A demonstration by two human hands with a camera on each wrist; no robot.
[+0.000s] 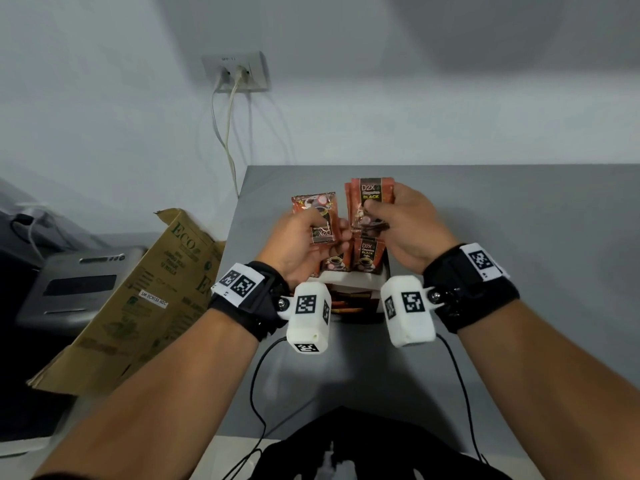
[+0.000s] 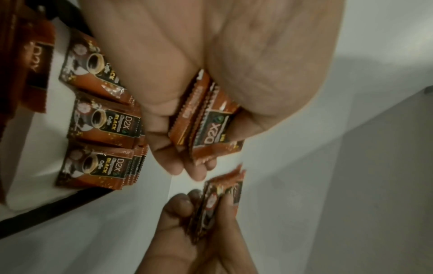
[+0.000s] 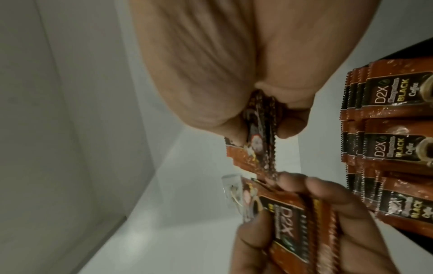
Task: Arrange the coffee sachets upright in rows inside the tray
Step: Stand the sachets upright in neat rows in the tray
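My left hand (image 1: 308, 233) grips a small bunch of orange-brown D2X coffee sachets (image 1: 317, 216), printed side toward me and upside down. My right hand (image 1: 391, 216) pinches another bunch of sachets (image 1: 372, 197) upright, right beside the left bunch. Both hands hover above the white tray (image 1: 349, 282) on the grey table. Sachets stand upright in rows in the tray (image 1: 367, 258). The left wrist view shows the held sachets (image 2: 211, 126) and the standing rows (image 2: 103, 120). The right wrist view shows the right hand's bunch (image 3: 260, 129), the left hand's bunch (image 3: 300, 226) and the rows (image 3: 386, 148).
A folded brown cardboard box (image 1: 145, 296) leans at the table's left edge, beside a grey machine (image 1: 69, 285). A wall socket (image 1: 237, 72) with white cables sits behind. Black cables (image 1: 460, 393) run from my wrist cameras across the grey table (image 1: 519, 254).
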